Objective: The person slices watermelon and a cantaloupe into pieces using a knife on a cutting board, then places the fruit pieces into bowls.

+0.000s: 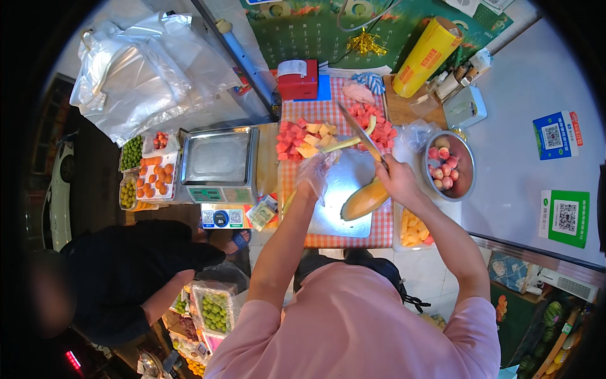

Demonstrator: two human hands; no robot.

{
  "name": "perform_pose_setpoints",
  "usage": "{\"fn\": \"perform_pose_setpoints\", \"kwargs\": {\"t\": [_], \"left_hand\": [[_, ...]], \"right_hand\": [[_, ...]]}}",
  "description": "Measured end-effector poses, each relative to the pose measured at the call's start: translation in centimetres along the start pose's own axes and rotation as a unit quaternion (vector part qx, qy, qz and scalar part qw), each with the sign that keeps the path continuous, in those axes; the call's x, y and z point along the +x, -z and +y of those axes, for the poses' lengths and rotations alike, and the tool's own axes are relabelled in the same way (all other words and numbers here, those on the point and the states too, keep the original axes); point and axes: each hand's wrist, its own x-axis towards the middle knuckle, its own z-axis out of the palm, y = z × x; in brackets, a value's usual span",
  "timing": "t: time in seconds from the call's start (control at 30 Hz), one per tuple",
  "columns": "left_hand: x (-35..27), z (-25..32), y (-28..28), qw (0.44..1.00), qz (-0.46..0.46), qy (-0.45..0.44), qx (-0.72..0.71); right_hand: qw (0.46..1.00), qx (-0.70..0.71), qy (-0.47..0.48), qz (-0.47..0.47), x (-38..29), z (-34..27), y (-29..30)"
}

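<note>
My right hand (399, 177) grips a long kitchen knife (360, 129), its blade pointing up and left over the table. My left hand (315, 174), in a clear plastic glove, is at a pale green strip of melon rind (341, 144); whether the fingers hold it is unclear. A large piece of orange-yellow melon (364, 201) lies on the metal cutting board (352, 226), below the knife hand. Beyond the board are a pile of red fruit cubes with yellow melon chunks (312, 137) on the left and red fruit cubes (381, 135) on the right, with another rind strip across them.
A digital scale (218, 158) stands left of the table. At the right are a metal bowl of peaches (449, 163) and a container of cut yellow fruit (413, 230). A red label printer (298, 80) and a yellow film roll (426, 57) stand behind. A person in black (142, 270) is at lower left.
</note>
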Motion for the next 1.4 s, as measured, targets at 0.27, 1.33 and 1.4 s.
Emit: {"fn": "perform_pose_setpoints", "kwargs": {"t": [0.27,1.33,1.4], "left_hand": [[0.0,3.4,-2.0,0.992,-0.099,0.0,-0.082],[-3.2,-0.6,0.1,0.969,0.059,-0.072,0.229],[-3.6,-0.7,-0.5,0.969,0.051,-0.093,0.222]], "right_hand": [[0.888,0.297,-0.268,-0.227,-7.1,2.1,-2.0],[0.981,-0.151,0.117,-0.036,-5.1,-4.5,-2.6],[0.974,-0.188,0.121,-0.025,-3.6,-6.3,-3.2]]}}
